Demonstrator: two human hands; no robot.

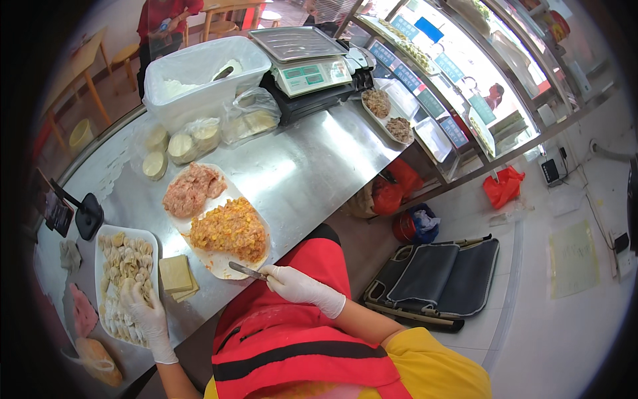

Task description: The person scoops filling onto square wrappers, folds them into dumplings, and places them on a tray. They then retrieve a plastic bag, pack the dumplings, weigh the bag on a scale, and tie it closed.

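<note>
My right hand [294, 285], in a white glove, grips a flat metal spreader [246, 271] whose blade lies over the near rim of a white platter [218, 272]. On that platter sit a mound of pink minced meat [192, 190] and a mound of yellow-orange filling [229, 229] with what looks like corn. My left hand [147, 311], gloved too, reaches into a white tray [156, 244] of folded wontons [127, 257]. Its fingers are bent down among them; whether they pinch one is hidden. Square dough wrappers [175, 274] lie stacked between tray and platter.
Bagged round wrappers [182, 148] stand before a plastic bin [209, 92] of flour. Behind are a weighing scale [314, 75] and another platter [394, 127] with fillings. A phone stand [89, 217] is at left. A folded chair [438, 279] rests right of the steel table [299, 169].
</note>
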